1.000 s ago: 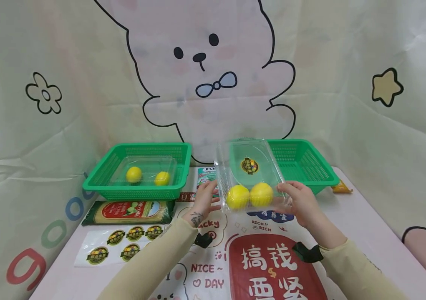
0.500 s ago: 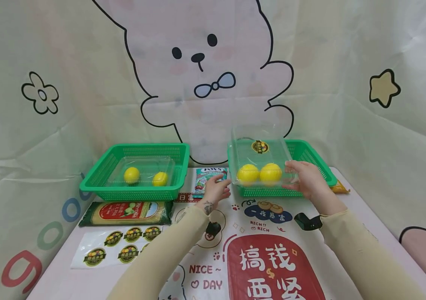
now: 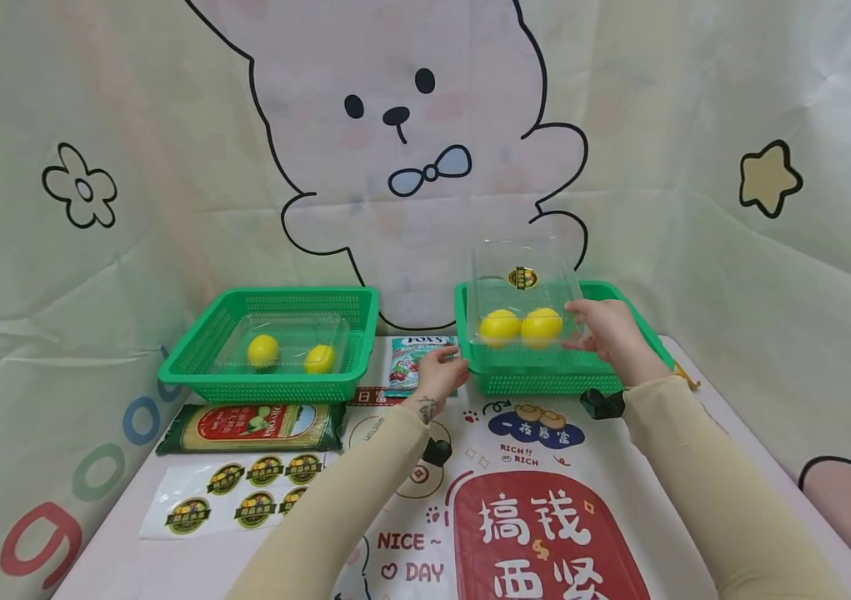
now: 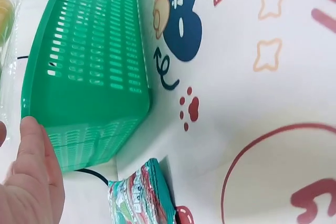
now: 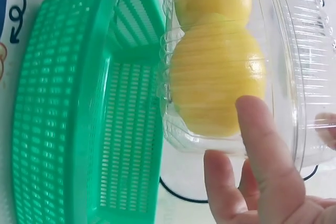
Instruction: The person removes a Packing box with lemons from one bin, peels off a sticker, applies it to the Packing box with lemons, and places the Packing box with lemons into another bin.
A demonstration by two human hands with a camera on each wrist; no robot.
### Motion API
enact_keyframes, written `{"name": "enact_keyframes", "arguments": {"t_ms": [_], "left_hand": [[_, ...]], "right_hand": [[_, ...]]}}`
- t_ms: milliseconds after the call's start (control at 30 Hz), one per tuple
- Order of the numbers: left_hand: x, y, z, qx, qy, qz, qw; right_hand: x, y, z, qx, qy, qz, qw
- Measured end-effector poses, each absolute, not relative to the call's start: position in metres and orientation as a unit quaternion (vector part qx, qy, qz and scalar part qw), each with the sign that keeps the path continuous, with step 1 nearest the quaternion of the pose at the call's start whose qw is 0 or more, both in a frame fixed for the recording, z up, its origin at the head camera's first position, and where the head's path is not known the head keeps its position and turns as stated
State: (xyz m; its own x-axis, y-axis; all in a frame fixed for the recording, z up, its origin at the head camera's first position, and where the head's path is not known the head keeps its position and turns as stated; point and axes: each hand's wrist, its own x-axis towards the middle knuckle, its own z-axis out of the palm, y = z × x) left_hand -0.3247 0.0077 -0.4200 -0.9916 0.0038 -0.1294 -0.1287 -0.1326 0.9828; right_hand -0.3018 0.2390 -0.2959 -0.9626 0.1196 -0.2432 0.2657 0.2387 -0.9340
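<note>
My right hand (image 3: 605,332) pinches the right side of a clear plastic clamshell box (image 3: 488,279) holding two round yellow fruits (image 3: 499,327). A round dark sticker (image 3: 523,277) is on its lid. The box is tilted over the right green basket (image 3: 538,382); the right wrist view shows thumb and fingers around the box's end (image 5: 194,142). My left hand (image 3: 440,377) has its fingertips right at the left front corner of that basket, fingers fairly straight in the left wrist view, where the basket wall (image 4: 89,93) stands close by.
The left green basket (image 3: 267,388) contains another clear box with two yellow fruits (image 3: 263,351). A FOX'S candy bag (image 3: 404,367) lies between the baskets. In front at left are a noodle packet (image 3: 252,427) and a sticker sheet (image 3: 170,492). An orange packet (image 3: 688,375) sits behind the right basket's corner.
The box, earlier between both hands over the middle, has moved right and back over the right basket. My left hand has let go of it and come to the basket's corner.
</note>
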Motion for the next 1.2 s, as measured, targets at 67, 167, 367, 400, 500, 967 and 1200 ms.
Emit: {"name": "enact_keyframes", "arguments": {"t_ms": [67,167,367,400,500,967,1200], "left_hand": [[-0.327,0.008,-0.421,-0.049,0.663,0.746,0.039],[-0.329,0.009,-0.42,-0.053,0.676,0.735,0.034],[-0.331,0.012,-0.42,-0.062,0.687,0.723,0.039],[-0.331,0.013,-0.42,-0.062,0.688,0.722,0.04],[-0.331,0.014,-0.42,-0.06,0.689,0.721,0.038],[-0.329,0.018,-0.417,-0.066,0.698,0.713,0.027],[-0.331,0.018,-0.419,-0.076,0.692,0.718,0.031]], "right_hand": [[-0.307,0.24,-0.297,0.125,0.786,-0.602,0.061],[-0.314,0.24,-0.301,0.125,0.783,-0.607,0.056],[-0.323,0.239,-0.31,0.13,0.773,-0.62,0.049],[-0.324,0.24,-0.311,0.131,0.775,-0.615,0.051],[-0.328,0.242,-0.315,0.138,0.786,-0.599,0.058],[-0.342,0.248,-0.331,0.151,0.814,-0.556,0.073],[-0.348,0.245,-0.339,0.157,0.82,-0.546,0.074]]}}
